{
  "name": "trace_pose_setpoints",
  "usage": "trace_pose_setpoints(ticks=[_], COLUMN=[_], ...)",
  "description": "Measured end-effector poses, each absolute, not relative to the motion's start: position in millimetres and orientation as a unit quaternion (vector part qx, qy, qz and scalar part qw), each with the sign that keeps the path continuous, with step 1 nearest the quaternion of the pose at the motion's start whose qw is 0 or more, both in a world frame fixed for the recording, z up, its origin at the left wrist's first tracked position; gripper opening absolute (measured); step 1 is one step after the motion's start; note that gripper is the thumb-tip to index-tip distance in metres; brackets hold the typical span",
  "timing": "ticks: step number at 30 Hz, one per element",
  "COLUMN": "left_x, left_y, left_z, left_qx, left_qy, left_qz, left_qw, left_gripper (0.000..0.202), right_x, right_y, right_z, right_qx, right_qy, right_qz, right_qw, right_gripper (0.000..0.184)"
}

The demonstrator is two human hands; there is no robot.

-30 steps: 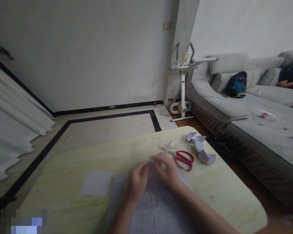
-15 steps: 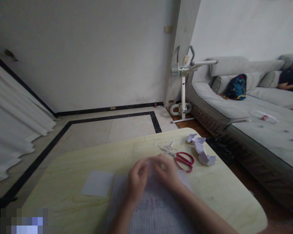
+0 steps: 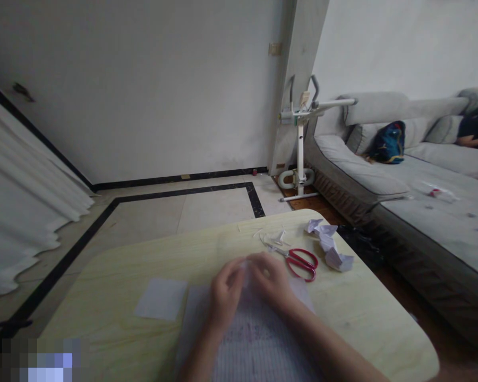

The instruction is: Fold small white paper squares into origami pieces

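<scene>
Pale paper point(image 3: 246, 269), mostly hidden and blurred, between left grip point(image 3: 225, 286) and right grip point(image 3: 271, 277), above a flat lined sheet point(image 3: 258, 355).

On the pale wooden worktop point(image 3: 366, 313) I log: square white paper point(image 3: 161, 299), left; ruled white paper sheet point(image 3: 258, 350), centre; red-handled metal scissors point(image 3: 300, 261), behind the sheet; folded white paper strip point(image 3: 327, 243), right of the scissors.

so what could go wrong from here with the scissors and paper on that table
The right hand is close to the scissors, so a sideways move might knock them. The creased paper pieces lie near the right edge of the table and could be brushed off. Between the right hand and the left hand, the pale piece, perhaps paper, is blurred and mostly hidden; it could crease or tear if pulled.
</scene>
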State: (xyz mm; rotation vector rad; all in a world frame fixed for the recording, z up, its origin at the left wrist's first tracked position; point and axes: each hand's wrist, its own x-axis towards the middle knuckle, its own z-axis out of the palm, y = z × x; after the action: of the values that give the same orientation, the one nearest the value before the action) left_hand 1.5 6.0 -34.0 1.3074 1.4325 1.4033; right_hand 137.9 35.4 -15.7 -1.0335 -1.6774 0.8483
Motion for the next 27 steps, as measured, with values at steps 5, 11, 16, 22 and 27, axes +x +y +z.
trace_pose_setpoints(ticks=[5, 11, 16, 22, 27], left_x=[1.0, 0.1, 0.4, 1.0, 0.7], left_y=[5.7, 5.8, 6.3, 5.6, 5.4], left_z=[-34.3, -35.7, -34.1, -36.1, -36.2], left_qx=[0.515, 0.523, 0.522, 0.52, 0.506], left_qy=[0.561, 0.558, 0.563, 0.557, 0.561], left_qz=[0.538, 0.537, 0.535, 0.53, 0.539], left_qw=[0.363, 0.357, 0.353, 0.372, 0.372], left_gripper=[0.031, 0.03, 0.03, 0.032, 0.033], right_x=[139.6, 141.3, 140.5, 139.6, 140.4], right_y=[35.1, 35.4, 35.5, 38.8, 41.4], right_z=[-15.1, -11.8, -9.8, -10.4, -12.8], right_qx=[-0.413, -0.401, -0.393, -0.413, -0.423], right_qy=[-0.69, -0.681, -0.667, -0.639, -0.642], right_qz=[0.361, 0.395, 0.417, 0.432, 0.433], right_qw=[0.472, 0.469, 0.478, 0.484, 0.47], right_gripper=[0.017, 0.018, 0.018, 0.015, 0.017])
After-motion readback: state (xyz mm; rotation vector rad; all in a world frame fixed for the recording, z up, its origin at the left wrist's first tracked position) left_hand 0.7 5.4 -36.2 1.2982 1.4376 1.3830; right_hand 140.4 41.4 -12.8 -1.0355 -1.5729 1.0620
